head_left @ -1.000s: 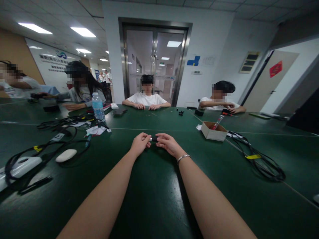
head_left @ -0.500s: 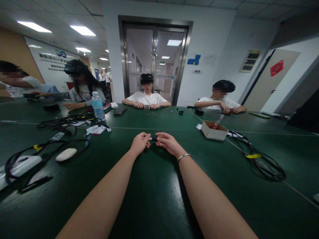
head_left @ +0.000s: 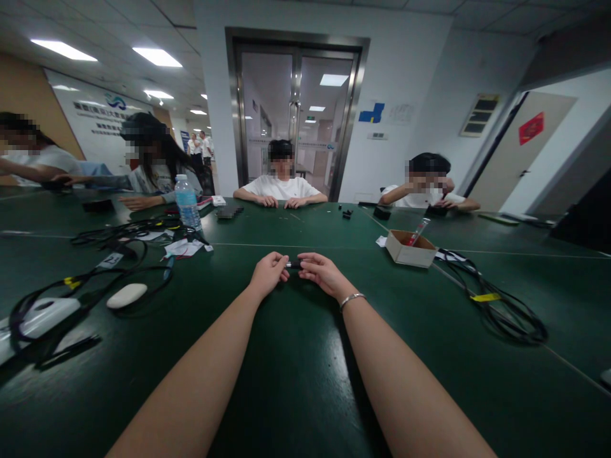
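Over the green table [head_left: 286, 381], a small dark, stick-like piece with a silvery section [head_left: 294, 264] spans the gap between my hands. My left hand [head_left: 268, 275] is closed, its thumb and fingers pinching the silvery end. The dark end sits in the pinch of my right hand [head_left: 322, 273], whose wrist carries a silver bangle [head_left: 352, 299]. My fingers cover both ends, so the exact kind of piece cannot be made out. Both hands are held low over the table.
A small open box [head_left: 409, 249] with a clear-and-red tube stands right of my hands, near coiled black cable [head_left: 501, 312]. At left are a white mouse [head_left: 126, 296], tangled cables [head_left: 128, 261] and a water bottle [head_left: 188, 203]. Several people sit across the table.
My hands and the piece between them stay practically in place. Across the table at right, a person has raised a hand toward their head, and a white item shows near them.
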### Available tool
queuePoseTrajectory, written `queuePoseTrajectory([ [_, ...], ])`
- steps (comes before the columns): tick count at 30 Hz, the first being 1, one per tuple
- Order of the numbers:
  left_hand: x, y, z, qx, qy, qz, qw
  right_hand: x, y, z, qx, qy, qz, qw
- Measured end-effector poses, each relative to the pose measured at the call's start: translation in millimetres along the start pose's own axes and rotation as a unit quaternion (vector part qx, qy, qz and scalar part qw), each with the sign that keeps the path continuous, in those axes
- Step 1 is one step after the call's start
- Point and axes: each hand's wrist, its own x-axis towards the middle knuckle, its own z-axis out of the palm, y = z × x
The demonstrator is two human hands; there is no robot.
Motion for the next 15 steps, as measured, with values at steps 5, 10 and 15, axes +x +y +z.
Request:
queuePoseTrajectory([
  [5, -0.5, 1.1, 0.3, -0.007, -0.001, 0.003, 1.0, -0.4, -0.3, 0.6, -0.002, 0.0, -0.001, 1.0],
  [10, -0.1, 2.7, 2.8, -0.024, 0.011, -0.001, 1.0, 0.3, 0.7, -0.1, 0.002, 0.003, -0.002, 1.0],
  [15, -0.2, 1.8, 3.4, -0.029, 0.01, 0.001, 1.0, 0.0, 0.1, 0.3, 0.002, 0.007, 0.001, 1.0],
])
